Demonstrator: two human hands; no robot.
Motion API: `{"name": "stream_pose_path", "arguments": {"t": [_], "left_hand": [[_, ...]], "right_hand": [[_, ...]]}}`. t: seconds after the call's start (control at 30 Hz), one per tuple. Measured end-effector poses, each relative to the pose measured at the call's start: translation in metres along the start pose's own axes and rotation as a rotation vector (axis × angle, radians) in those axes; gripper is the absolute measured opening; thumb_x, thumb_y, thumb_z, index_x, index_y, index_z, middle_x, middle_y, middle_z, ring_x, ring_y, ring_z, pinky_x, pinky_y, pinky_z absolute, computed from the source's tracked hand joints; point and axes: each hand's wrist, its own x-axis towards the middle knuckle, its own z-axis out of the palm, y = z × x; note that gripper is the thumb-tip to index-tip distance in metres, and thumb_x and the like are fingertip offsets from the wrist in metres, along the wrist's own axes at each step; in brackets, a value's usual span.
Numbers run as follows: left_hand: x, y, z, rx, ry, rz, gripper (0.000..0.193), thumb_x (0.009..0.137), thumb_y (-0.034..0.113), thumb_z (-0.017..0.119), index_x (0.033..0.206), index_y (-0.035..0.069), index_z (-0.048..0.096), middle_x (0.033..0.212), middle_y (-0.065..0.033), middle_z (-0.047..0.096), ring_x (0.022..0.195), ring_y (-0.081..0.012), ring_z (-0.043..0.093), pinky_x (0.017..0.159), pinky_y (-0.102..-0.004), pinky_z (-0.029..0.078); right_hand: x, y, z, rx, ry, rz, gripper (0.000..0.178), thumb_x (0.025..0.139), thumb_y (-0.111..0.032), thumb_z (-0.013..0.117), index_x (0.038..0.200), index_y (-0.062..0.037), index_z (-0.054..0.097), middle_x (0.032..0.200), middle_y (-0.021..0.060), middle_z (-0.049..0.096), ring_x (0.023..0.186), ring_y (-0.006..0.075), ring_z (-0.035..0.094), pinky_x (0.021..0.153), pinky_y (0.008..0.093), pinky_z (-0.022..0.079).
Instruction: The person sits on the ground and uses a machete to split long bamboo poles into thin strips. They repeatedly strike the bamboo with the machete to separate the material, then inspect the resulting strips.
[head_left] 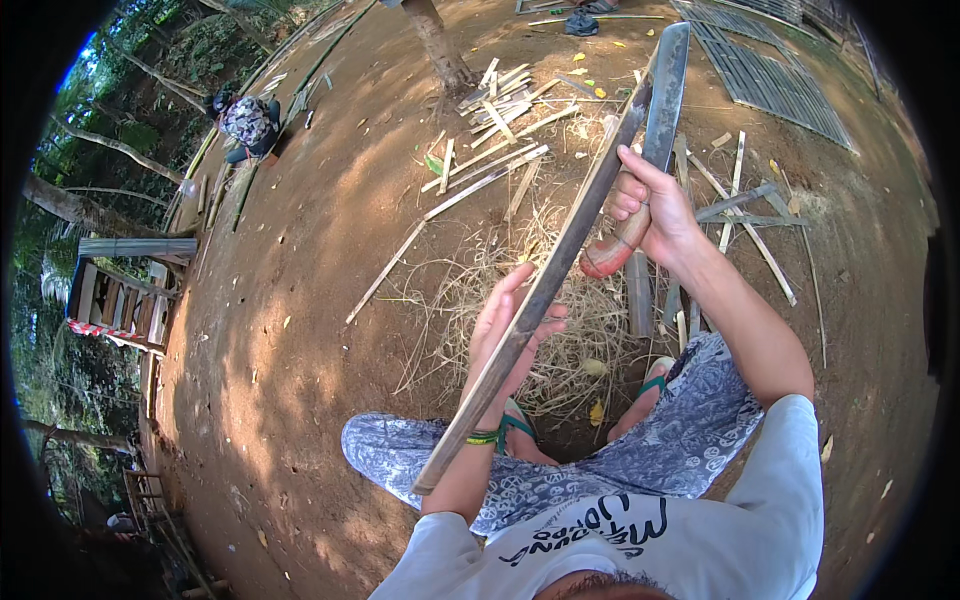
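Note:
My right hand (652, 205) is wrapped round the wooden handle (608, 254) of a machete, whose end is reddish. Its broad steel blade (667, 95) points up and away from me. A long split bamboo strip (545, 285) slants from above my left forearm up to the blade, its upper part lying along the blade's left side. My left hand (497, 325) loosely holds the strip from beneath, with fingers showing on both sides of it. The strip hides most of the palm. The right thumb reaches toward the strip.
Below my hands, between my sandalled feet, lies a heap of thin shavings (565, 345). Split bamboo pieces (500, 110) are scattered ahead, near a tree trunk (438, 45). Slatted panels (765, 75) lie at far right. Another person (248, 122) crouches at far left.

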Motion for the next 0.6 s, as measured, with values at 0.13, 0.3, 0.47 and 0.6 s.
{"name": "stream_pose_path", "arguments": {"t": [0.13,0.3,0.47,0.6], "left_hand": [[-0.031,0.024,0.016,-0.295,-0.130,-0.452,0.087,0.100,0.066,0.027,0.153,-0.003,0.024,0.126,-0.0293,0.055,0.094,-0.0328,0.068,0.076,-0.0378,0.059],[-0.037,0.015,0.020,-0.222,-0.283,-0.605,0.076,0.106,0.055,0.027,0.152,-0.005,0.026,0.088,-0.0104,0.055,0.051,-0.0127,0.049,0.045,-0.0230,0.040],[-0.040,0.020,0.039,-0.259,-0.173,-0.593,0.064,0.108,0.049,0.026,0.144,-0.003,0.039,0.070,0.0019,0.041,0.049,-0.0071,0.039,0.044,-0.0213,0.033],[-0.037,0.017,0.033,-0.166,-0.177,-0.531,0.055,0.109,0.046,0.028,0.131,-0.001,0.047,0.071,0.0022,0.041,0.051,-0.0072,0.039,0.047,-0.0222,0.034]], "right_hand": [[0.008,-0.017,-0.012,-0.038,-0.054,-0.065,0.020,0.096,-0.026,0.068,0.094,-0.0137,0.052,0.058,-0.0090,0.040,0.052,0.0057,0.042,0.053,0.0259,0.038],[0.007,-0.022,-0.008,-0.124,-0.002,-0.112,0.021,0.094,-0.026,0.070,0.100,-0.0112,0.055,0.059,-0.0077,0.042,0.053,0.0074,0.044,0.054,0.0256,0.038],[0.006,-0.027,-0.012,-0.314,0.001,-0.234,0.022,0.093,-0.025,0.071,0.096,-0.0082,0.057,0.060,-0.0058,0.044,0.052,0.0081,0.046,0.052,0.0254,0.038],[0.005,-0.028,-0.011,-0.448,0.034,-0.312,0.023,0.095,-0.027,0.069,0.094,-0.0051,0.061,0.059,-0.0050,0.046,0.051,0.0070,0.045,0.049,0.0246,0.037]]}}
